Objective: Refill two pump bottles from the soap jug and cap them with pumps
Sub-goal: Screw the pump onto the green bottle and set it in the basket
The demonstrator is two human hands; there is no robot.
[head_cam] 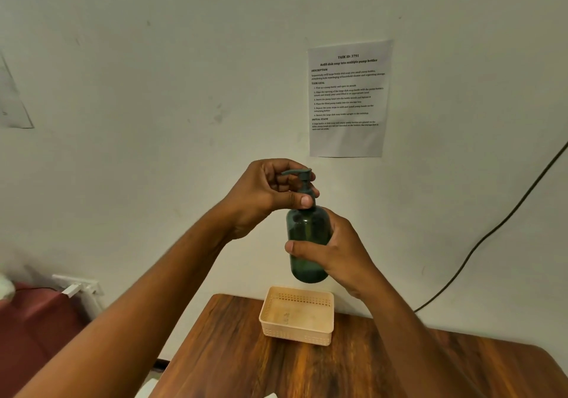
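I see the right hand (pixel 341 253) wrapped around the body of a dark green translucent plastic pump bottle (pixel 308 244), holding it upright in the air above a beige perforated plastic basket (pixel 297 333) on the brown wooden table (pixel 233 364). The left hand (pixel 264 196) pinches the collar of the dark green plastic pump (pixel 302 182) seated on the bottle's neck, its spout pointing left. A printed white paper sheet (pixel 347 139) hangs on the wall behind.
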